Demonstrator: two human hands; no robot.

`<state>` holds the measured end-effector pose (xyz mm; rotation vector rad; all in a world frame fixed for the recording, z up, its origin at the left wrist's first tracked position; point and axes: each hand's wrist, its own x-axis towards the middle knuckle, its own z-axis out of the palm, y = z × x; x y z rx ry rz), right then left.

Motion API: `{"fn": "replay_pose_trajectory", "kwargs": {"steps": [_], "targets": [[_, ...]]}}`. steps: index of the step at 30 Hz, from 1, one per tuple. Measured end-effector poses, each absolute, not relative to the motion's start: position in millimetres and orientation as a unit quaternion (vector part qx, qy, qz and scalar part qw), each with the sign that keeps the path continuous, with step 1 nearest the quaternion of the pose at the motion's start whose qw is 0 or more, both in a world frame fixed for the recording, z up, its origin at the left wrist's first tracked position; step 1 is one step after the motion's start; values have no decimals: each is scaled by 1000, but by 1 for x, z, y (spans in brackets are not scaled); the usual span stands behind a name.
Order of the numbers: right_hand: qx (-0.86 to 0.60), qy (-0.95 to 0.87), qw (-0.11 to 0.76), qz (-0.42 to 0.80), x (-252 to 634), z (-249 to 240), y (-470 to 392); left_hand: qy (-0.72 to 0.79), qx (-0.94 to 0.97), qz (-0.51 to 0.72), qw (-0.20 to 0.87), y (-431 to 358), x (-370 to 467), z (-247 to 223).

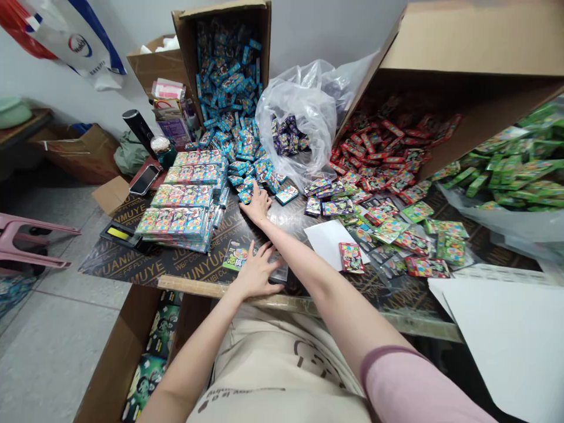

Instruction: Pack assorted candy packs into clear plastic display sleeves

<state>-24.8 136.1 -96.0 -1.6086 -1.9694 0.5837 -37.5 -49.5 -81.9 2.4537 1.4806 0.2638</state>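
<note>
My left hand [259, 275] lies with its fingers spread on a clear plastic wrapper near the table's front edge, beside a green printed card [235, 256]. Further back, my right hand [257, 205] reaches across to the small blue boxes [247, 191] at the front of their pile, its fingers apart and touching them. I cannot make out anything held in it. Left of my hands stand stacks of wrapped multicoloured packs [176, 220]. To the right, a red box [351, 257] lies on a white sheet [328, 238].
Tipped cartons hold blue boxes [229, 76] and red boxes [374, 144]. Between them is a clear bag [293, 106] with purple boxes. Green boxes [520, 176] fill a bag at right. A phone [144, 179], a black bottle [138, 130] and an open carton [118, 346] are on the left.
</note>
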Motion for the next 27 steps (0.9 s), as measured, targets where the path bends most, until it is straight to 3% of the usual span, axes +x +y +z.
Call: {"fn": "replay_pose_trajectory", "kwargs": {"steps": [7, 11, 20, 27], "targets": [[-443, -750, 387, 303, 75, -73, 100, 499, 860, 41, 96, -47, -35, -85], [-459, -719, 400, 336, 153, -64, 53, 497, 864, -4, 82, -35, -26, -74], [-438, -805, 370, 154, 217, -59, -38, 496, 865, -1, 75, -34, -6, -42], [-437, -795, 394, 150, 219, -66, -47, 493, 866, -19, 83, -46, 0, -63]]}}
